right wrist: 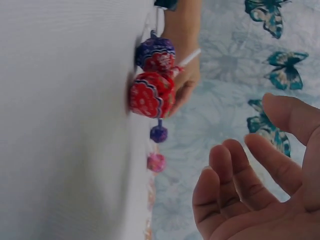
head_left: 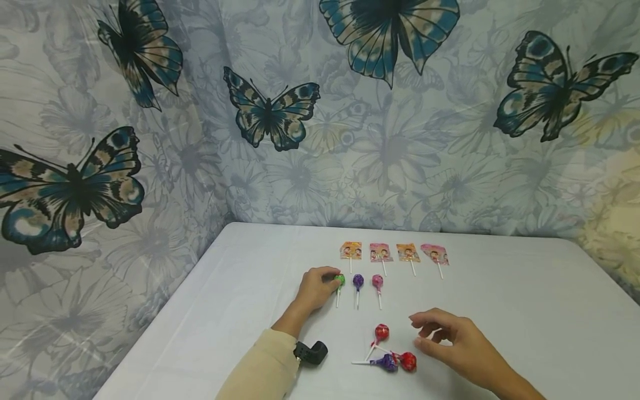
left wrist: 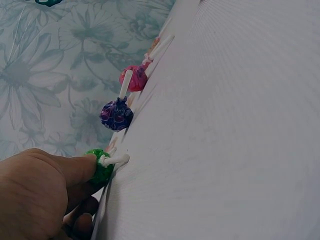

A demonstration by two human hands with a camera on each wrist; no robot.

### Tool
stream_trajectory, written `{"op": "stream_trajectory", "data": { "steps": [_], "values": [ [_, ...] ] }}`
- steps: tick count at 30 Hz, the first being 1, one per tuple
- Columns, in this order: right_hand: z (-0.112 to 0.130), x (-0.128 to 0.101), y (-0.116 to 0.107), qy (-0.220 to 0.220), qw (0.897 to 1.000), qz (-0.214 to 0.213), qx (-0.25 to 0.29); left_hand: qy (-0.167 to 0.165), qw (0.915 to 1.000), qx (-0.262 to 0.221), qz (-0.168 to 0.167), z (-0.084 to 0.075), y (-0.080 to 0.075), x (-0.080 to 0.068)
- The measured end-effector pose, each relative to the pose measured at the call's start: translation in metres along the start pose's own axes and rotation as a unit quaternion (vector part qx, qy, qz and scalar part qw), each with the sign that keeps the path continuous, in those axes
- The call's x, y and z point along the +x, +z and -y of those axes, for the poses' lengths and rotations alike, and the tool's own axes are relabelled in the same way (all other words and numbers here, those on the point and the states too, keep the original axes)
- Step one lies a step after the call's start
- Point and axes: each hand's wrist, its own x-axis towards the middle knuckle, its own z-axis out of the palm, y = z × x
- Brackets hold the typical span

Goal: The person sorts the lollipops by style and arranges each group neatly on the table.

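**Green lolly under the left hand, sticks pointing toward the person**

Green lolly (head_left: 340,279) lies on the white surface (head_left: 500,311) at the left end of a short row, with a purple lolly (head_left: 358,281) and a pink lolly (head_left: 377,281) just beside it. Its long axis runs from the far side to the near side: head away, white stick toward the person, parallel to its two neighbours.

The left hand (head_left: 316,287) has its fingers curled and a fingertip pressed against the green head; the wrist view shows the thumb on the wrapper. Whether it truly pinches the lolly cannot be told. The forearm, in a cream sleeve, reaches forward from the near edge, the hand low on the surface.

The right hand (head_left: 452,340) hovers apart from everything, fingers loosely spread and gently bent, holding nothing. It hangs just right of a small heap (head_left: 391,355) of two red lollies and one purple, whose sticks cross at odd angles.

Beyond the row lie four flat wrapped lollies (head_left: 394,253), sticks also pointing toward the person.
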Motion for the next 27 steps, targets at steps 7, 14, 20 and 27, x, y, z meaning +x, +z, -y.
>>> {"op": "stream_trajectory", "data": {
  "steps": [7, 14, 20, 27],
  "values": [
    [-0.010, 0.000, 0.005, 0.041, 0.996, 0.077, 0.026, -0.006, 1.0000, 0.001, 0.005, -0.003, -0.002, -0.002],
    [-0.019, 0.000, 0.010, 0.082, 0.989, 0.121, 0.017, 0.000, 1.0000, 0.002, 0.006, -0.004, -0.004, -0.002],
    [-0.024, -0.003, 0.014, 0.088, 0.987, 0.134, -0.015, 0.003, 1.0000, 0.001, 0.007, -0.002, -0.003, 0.001],
    [-0.026, -0.005, 0.015, 0.037, 0.989, 0.132, -0.059, 0.001, 1.0000, -0.001, 0.008, 0.000, -0.002, 0.001]
  ]
}}
